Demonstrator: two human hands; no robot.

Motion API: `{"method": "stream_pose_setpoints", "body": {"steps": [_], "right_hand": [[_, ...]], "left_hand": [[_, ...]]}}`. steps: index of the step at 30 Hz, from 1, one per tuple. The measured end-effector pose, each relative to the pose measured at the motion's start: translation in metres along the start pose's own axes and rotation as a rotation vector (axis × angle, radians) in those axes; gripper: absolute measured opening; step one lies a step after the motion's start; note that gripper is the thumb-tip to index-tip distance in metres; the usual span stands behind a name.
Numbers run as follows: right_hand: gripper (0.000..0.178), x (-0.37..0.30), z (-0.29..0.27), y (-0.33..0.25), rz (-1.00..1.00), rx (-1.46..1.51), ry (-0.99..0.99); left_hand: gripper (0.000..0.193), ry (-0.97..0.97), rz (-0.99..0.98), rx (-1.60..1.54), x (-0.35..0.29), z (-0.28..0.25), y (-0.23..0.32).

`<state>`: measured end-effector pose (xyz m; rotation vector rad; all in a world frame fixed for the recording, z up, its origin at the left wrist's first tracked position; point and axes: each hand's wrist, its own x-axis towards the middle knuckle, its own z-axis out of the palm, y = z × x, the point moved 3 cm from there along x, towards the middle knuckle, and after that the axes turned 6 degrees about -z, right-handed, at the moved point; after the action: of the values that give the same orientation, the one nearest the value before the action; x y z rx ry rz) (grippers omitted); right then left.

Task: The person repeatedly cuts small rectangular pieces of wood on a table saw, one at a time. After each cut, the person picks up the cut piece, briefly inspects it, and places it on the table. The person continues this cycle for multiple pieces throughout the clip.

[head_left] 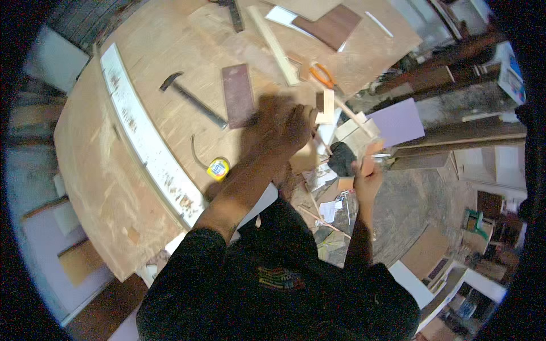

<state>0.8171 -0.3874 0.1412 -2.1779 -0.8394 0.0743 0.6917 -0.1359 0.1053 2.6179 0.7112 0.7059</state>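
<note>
On the left of the frame, one long white strip (151, 139) with brown marks curves down the pale wooden surface (153, 57). Next come one hammer (196, 102), one yellow tape measure (218, 169) below it, and one dark reddish panel (237, 95) near the centre. One pale slat (273, 45) lies at upper centre.

The person's left hand (301, 122) is at the centre, fingers curled, just beside one pale block (328, 105); whether it grips the block cannot be told. The block looks light and stiff, likely best pinched across its narrow sides. One orange-handled tool (322, 75) lies above it.

Right of centre, the right hand (368, 179) is closed, thumb against fingers, around the lower part of one orange-tan piece (372, 158), which stands up out of the grip. It should be light, rigid and dry rather than slippery, with thin edges that may chip; its long sides near the lower end seem the sound hold. One lavender panel (396, 122) sits beyond, upper right of that hand.
</note>
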Motion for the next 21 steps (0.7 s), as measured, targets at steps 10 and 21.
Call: {"method": "stream_pose_setpoints", "body": {"steps": [10,21], "right_hand": [[0.042,-0.172,-0.018,0.092,0.601,0.172,0.001],[0.042,-0.173,-0.008,0.054,0.426,-0.032,-0.140]], "left_hand": [[0.030,0.031,-0.193,0.214,0.250,0.189,0.035],[0.051,0.158,-0.177,-0.512,0.125,0.144,0.036]]}}
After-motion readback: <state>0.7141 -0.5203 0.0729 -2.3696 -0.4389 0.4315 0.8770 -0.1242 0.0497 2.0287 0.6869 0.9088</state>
